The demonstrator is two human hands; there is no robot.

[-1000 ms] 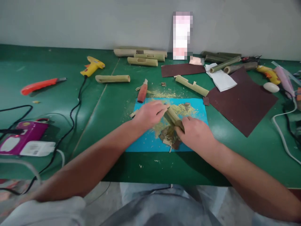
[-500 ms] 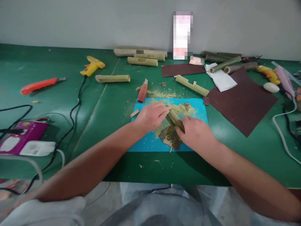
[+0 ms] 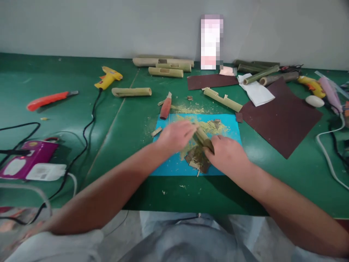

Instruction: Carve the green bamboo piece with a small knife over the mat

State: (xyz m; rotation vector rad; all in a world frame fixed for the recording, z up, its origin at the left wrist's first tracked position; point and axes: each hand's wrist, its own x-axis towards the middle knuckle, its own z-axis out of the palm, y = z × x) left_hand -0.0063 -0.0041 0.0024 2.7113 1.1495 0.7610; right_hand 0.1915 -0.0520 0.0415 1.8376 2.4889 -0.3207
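Observation:
A short bamboo tube slants over the blue sheet, its near end wrapped by the fingers of my right hand. At the tube's far end is my left hand, fingers pinched together and slightly blurred; what they hold, if anything, is hidden. Beneath the tube lie dark bamboo chips and pale yellow-green shavings. Just beyond my left hand rests a short knife with a red handle, its blade pointing away.
Cut bamboo tubes lie toward the wall, and a notched one sits right of centre. Dark brown sheets resembling sandpaper spread at right. A yellow glue gun, a red-handled cutter and a purple power box with cords occupy the left.
My left hand shifts very slightly at the tube's far end and looks more blurred. My right hand keeps its grip in place. The camera view moves a little.

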